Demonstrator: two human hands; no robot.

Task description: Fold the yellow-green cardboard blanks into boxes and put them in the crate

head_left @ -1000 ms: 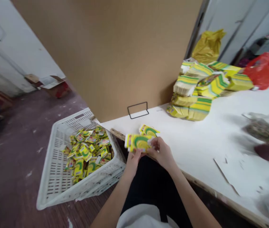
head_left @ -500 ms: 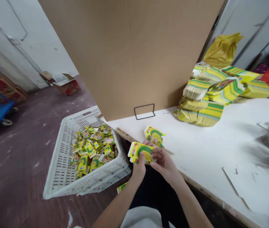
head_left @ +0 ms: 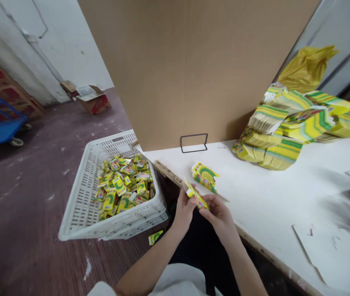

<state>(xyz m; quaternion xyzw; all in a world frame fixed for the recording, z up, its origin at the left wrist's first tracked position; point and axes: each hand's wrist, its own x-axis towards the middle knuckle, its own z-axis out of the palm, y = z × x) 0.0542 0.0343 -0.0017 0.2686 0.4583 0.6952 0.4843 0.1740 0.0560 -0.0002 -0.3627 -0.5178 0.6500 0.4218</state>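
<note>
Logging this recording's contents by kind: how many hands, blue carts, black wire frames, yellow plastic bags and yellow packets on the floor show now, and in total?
Hands: 2 (left hand, right hand), both holding yellow packaging
Blue cart: 1
Black wire frame: 1
Yellow plastic bag: 1
Yellow packet on the floor: 1
Total: 6

White counter (head_left: 255, 197), wooden edge (head_left: 258, 245) kinda beat up. Stacked yellow cartons (head_left: 275, 137) toward back, small batch (head_left: 205, 174) near edge, wire frame (head_left: 194, 143) by cardboard (head_left: 193, 74). Floor (head_left: 39, 205): crates (head_left: 131, 224), stray carton (head_left: 155, 237), open box (head_left: 96, 102), blue cart (head_left: 0, 133), white scraps (head_left: 87, 269).
</note>
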